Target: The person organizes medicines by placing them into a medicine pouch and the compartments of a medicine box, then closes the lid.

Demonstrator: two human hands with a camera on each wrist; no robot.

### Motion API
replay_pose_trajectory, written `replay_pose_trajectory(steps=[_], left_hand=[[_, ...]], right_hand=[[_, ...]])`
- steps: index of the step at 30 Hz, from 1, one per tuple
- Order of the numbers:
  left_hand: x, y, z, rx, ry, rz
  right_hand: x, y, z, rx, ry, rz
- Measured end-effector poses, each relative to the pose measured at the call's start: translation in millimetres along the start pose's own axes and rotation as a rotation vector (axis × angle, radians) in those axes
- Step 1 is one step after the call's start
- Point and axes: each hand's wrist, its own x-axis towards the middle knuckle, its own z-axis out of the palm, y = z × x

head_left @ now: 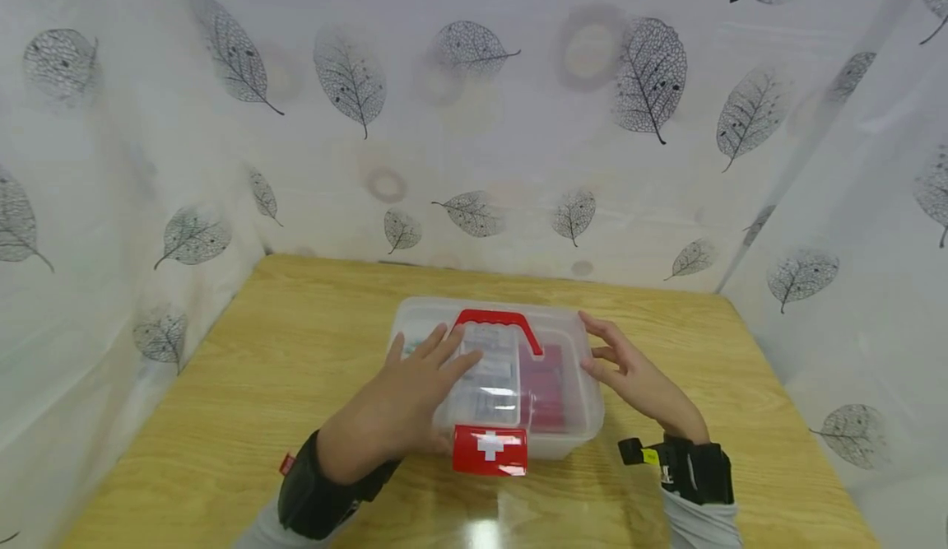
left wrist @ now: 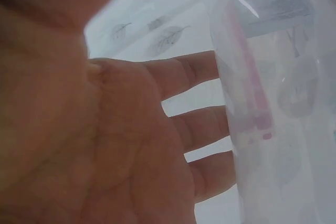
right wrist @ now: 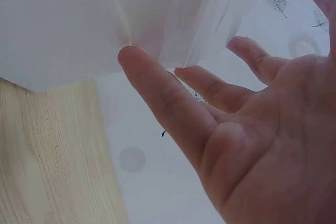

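Note:
A translucent plastic first-aid box [head_left: 585, 413] stands on the table with its lid down. Its red carry handle [head_left: 492, 317] lies on the lid, and a red latch [head_left: 511, 460] with a white cross is at the front. Through the plastic show a red item [head_left: 544, 388] and some pale packets [head_left: 481, 368]. Over the lid's left part, my left hand [head_left: 411, 393] spreads its fingers; in the left wrist view those fingers reach the clear plastic [left wrist: 289, 166]. My right hand [head_left: 652, 384] touches the box's right side with its fingertips, seen against the pale wall [right wrist: 68, 24] in the right wrist view.
The wood-grain table [head_left: 311, 318] extends around the box. Behind and at both sides hangs a white curtain [head_left: 504, 137] printed with grey leaves. Each wrist wears a black strap, the right one [head_left: 696, 471] with a yellow-marked tab.

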Motion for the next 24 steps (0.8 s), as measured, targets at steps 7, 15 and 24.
replay_pose_trajectory(steps=[7, 15, 24], left_hand=[[-1.7, 2.5, 2.5, -0.018, -0.022, -0.001], [0.5, 8.3, 9.5, 0.056, -0.010, -0.020], [11.8, 29.1, 32.8, 0.371, 0.164, -0.087]], right_hand=[[1, 0, 0, 0.022, -0.006, 0.000], [0, 3, 0, 0.029, -0.007, -0.016], [2, 5, -1, 0.037, -0.012, -0.024]])
